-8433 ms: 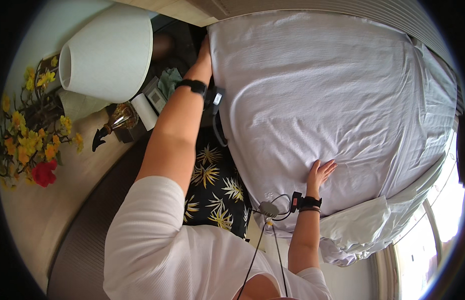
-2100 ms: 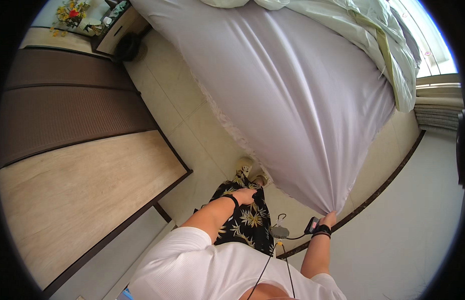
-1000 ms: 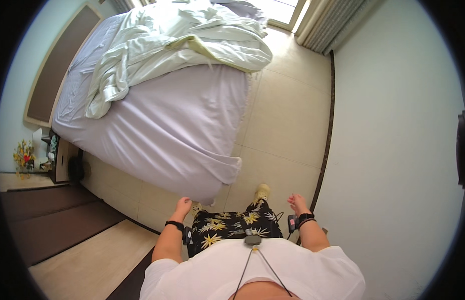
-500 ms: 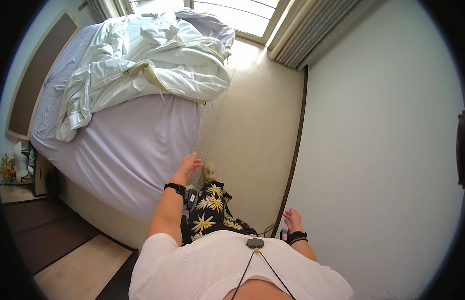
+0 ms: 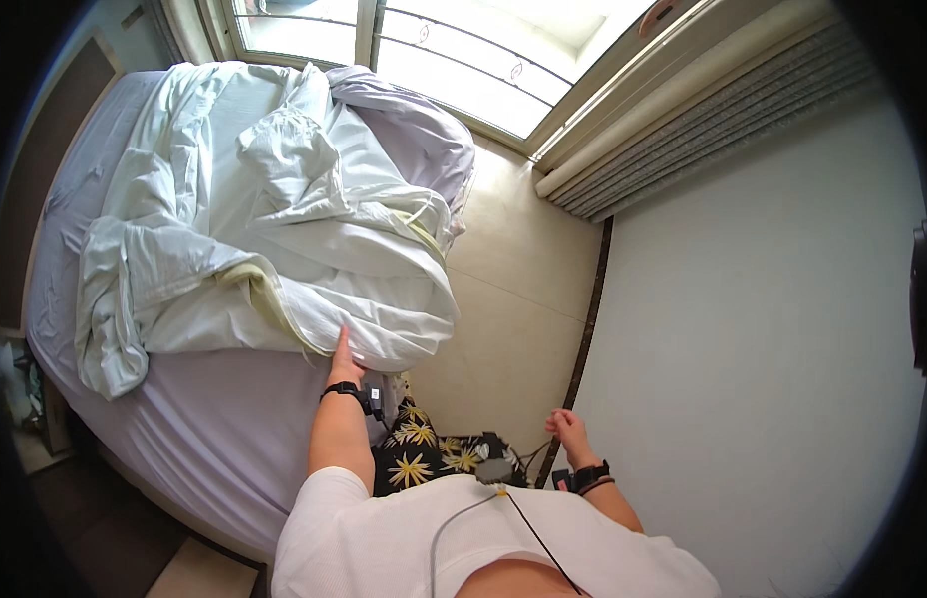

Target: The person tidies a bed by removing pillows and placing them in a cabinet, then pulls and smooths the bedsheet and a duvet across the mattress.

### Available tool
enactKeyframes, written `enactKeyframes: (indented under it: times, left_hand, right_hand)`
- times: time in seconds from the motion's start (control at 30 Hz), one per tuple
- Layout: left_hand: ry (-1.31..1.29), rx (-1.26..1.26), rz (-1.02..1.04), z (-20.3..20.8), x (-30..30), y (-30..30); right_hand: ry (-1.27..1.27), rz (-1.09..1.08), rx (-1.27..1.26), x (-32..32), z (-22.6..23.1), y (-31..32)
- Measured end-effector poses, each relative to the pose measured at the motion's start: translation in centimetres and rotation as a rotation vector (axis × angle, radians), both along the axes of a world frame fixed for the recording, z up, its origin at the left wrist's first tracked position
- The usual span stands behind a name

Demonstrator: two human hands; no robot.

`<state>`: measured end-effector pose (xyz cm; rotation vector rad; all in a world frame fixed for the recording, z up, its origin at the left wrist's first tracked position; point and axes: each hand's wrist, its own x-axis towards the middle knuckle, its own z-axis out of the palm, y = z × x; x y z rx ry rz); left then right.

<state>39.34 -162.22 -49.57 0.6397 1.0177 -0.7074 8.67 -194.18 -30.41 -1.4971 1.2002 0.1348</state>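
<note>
A rumpled white duvet (image 5: 214, 199) with a yellow-green edge strip lies across the bed. At its near edge is my left hand (image 5: 346, 364), fingers stretched out and open. The hand overlaps the duvet's border; whether it presses on the cloth I cannot tell. My right hand (image 5: 569, 433) hangs at my right side near the wall, its fingers curled in, with nothing visible in them. Each wrist wears a dark band with a small device.
A lavender sheet (image 5: 214, 419) covers the mattress, and a lavender bundle (image 5: 409, 130) lies at its far right corner. Pale floor (image 5: 513, 269) runs between the bed and the white wall (image 5: 743, 329). Grey curtains (image 5: 713, 130) hang beside the bright glass door (image 5: 463, 60).
I have moved forward along the bed, so the duvet and glass door appear nearer. My left hand has come to the duvet's near edge. The right hand's fingers have curled in more.
</note>
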Motion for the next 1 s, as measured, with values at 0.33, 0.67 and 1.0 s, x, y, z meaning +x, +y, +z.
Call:
enactKeyframes:
  times: [0.33,0.67,1.0]
  left_hand:
    - [-1.062,0.533,0.089,28.0,22.1,17.4]
    - [-0.22,1.071,0.908,39.9,12.8,21.9]
    - [0.445,0.557,0.04,18.0,2.6,-9.4]
  right_hand:
    - [0.106,0.216,0.036,23.0,0.0,-13.7]
    - [0.259,0.326,-0.018,46.3,2.2,-22.9]
    - [-0.081,0.872,-0.361,70.4,-7.8,-18.4]
